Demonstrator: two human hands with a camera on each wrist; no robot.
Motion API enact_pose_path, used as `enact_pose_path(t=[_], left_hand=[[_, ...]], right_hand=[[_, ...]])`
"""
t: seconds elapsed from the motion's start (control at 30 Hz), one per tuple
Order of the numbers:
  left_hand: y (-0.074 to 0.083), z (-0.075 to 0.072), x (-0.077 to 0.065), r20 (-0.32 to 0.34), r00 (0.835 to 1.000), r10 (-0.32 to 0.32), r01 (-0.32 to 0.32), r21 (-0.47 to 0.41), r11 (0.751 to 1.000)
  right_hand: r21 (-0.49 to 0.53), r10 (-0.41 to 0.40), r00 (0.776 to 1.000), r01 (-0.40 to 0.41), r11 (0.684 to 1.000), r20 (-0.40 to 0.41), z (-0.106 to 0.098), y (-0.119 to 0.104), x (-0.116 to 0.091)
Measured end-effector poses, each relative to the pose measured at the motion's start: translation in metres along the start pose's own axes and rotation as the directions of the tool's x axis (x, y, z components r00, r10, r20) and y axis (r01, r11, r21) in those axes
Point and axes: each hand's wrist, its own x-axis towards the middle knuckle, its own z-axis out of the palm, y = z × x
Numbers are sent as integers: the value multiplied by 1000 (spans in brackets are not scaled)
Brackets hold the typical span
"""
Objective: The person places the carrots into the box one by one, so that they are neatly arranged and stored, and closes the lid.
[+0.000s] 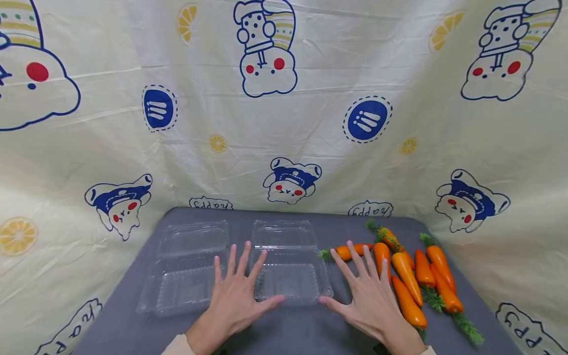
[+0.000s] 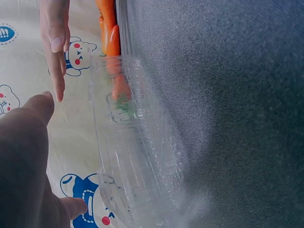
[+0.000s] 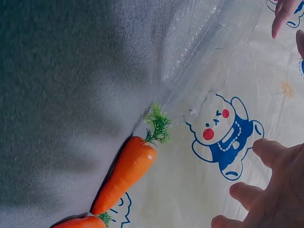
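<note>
Left hand (image 1: 237, 300), fingers spread, hovers between two clear plastic hinged boxes (image 1: 290, 276), lids back. Right hand (image 1: 372, 301), fingers splayed, held apart from a tapered orange carrot with feathery green top (image 3: 126, 173); carrot lies beyond its fingers. Other orange carrots (image 1: 407, 277) rightward, on grey tabletop (image 1: 293, 335).

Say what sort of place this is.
Probably a makeshift recording booth, though the wider room is hidden: a cartoon-print curtain surrounds the far end and sides of a grey table, where clear boxes and carrots are laid out.
</note>
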Motion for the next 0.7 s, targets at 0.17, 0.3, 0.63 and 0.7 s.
enact_pose_path(t=[0.17, 0.3, 0.63, 0.7], left_hand=[[0, -2, -4, -15, 1000, 5, -5, -4, 1000], [0, 0, -4, -24, 1000, 2, -2, -10, 1000], [9, 12, 3, 6, 999, 31, -31, -78, 996], [12, 15, 4, 19, 999, 33, -31, -120, 992]], right_hand=[[5, -7, 1000, 7, 1000, -9, 2, -1, 0], [16, -3, 1000, 3, 1000, -1, 3, -1, 1], [119, -27, 999, 22, 993, 43, 4, -2, 6], [132, -20, 997, 10, 991, 69, 4, 2, 7]])
